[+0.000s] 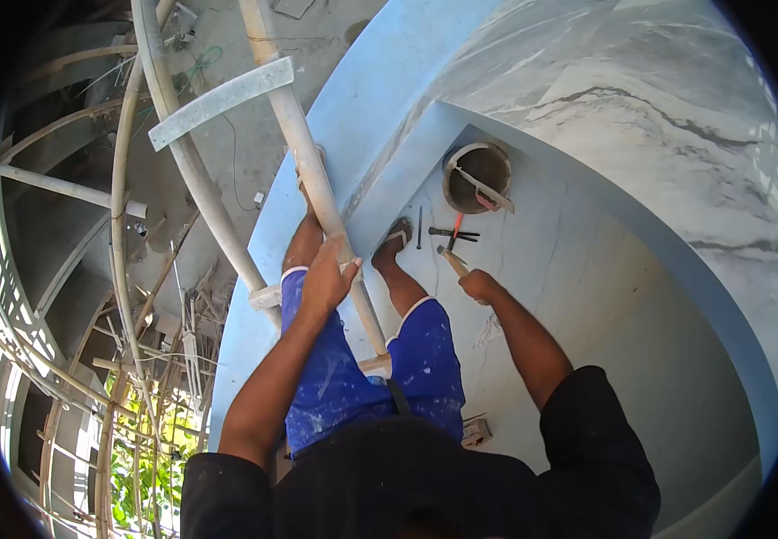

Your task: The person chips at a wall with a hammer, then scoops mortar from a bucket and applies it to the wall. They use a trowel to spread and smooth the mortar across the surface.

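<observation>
My left hand (328, 277) is closed around a rail (303, 153) of a bamboo or wooden ladder that stands between my legs. In my right hand (480, 287) is a hammer (453, 261), gripped by its light wooden handle, with the head pointing away from me. Just beyond the hammer head lie a dark two-handled tool like pincers (452, 234) and an orange-handled tool (458, 221). Left of them, a thin dark metal rod (420, 228) rests on the pale blue ledge (532, 296).
A round bucket (450, 184) holds a long light-coloured tool laid across its rim. Veined marble panelling (676, 99) curves along the right. The ledge drops off at left to a lower floor (227, 180) beside bamboo scaffolding (119, 207). A small boxy object (476, 432) sits near my right hip.
</observation>
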Tool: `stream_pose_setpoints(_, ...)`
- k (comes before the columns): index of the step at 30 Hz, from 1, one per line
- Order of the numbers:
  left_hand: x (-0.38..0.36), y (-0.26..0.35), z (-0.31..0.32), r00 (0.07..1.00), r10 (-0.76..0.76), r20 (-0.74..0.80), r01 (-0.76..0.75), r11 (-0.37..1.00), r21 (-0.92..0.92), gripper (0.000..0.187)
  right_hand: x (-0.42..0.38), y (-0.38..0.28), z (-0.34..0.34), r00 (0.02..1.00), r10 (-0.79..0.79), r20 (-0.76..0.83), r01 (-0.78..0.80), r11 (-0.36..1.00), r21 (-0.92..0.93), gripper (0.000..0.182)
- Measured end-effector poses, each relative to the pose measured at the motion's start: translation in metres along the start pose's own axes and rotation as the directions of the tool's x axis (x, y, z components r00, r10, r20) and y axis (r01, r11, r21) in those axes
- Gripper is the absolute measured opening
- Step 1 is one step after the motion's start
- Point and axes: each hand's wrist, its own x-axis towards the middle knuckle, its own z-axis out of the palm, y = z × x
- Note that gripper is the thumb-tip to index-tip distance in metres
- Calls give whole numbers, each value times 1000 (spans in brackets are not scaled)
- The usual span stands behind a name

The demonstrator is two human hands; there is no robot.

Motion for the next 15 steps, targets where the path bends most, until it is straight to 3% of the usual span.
stream_pose_setpoints(1,11,12,16,997,35,73,-29,996,-86,63,44,27,41,993,21,-120,-21,1000,5,38)
stream_pose_setpoints(2,18,21,37,986,67,152,-41,984,-173,63,92,62,85,994,23,-109,-23,1000,4,38)
stream_pose_setpoints(4,40,28,80,975,88,203,-67,992,-110,62,185,110,150,970,54,-238,-33,995,92,41)
stream_pose_setpoints(5,48,27,101,955,116,271,-105,993,-56,62,212,114,162,974,63,-216,-41,994,104,41)
stream_pose_setpoints(7,51,20,138,945,126,303,-117,992,-48,63,254,122,180,941,-8,-337,25,999,46,38)
stream_pose_setpoints(8,52,16,152,931,162,328,-154,987,-53,63,274,123,191,945,1,-327,17,998,54,38)
stream_pose_setpoints(9,53,14,164,916,202,348,-194,979,-57,64,294,122,202,908,34,-417,-13,999,52,34)
stream_pose_setpoints(11,56,15,179,893,177,414,-168,984,-59,64,334,113,218,860,77,-504,-49,996,69,32)
stream_pose_setpoints(13,56,25,187,855,232,464,-205,973,-108,65,360,99,242,748,432,-504,-164,856,491,36)
stream_pose_setpoints(14,54,28,192,847,231,479,-206,973,-104,65,348,74,226,716,543,-440,-149,734,663,46)
stream_pose_setpoints(15,56,30,195,855,238,460,-184,970,-161,65,356,64,230,717,546,-434,-146,726,672,46)
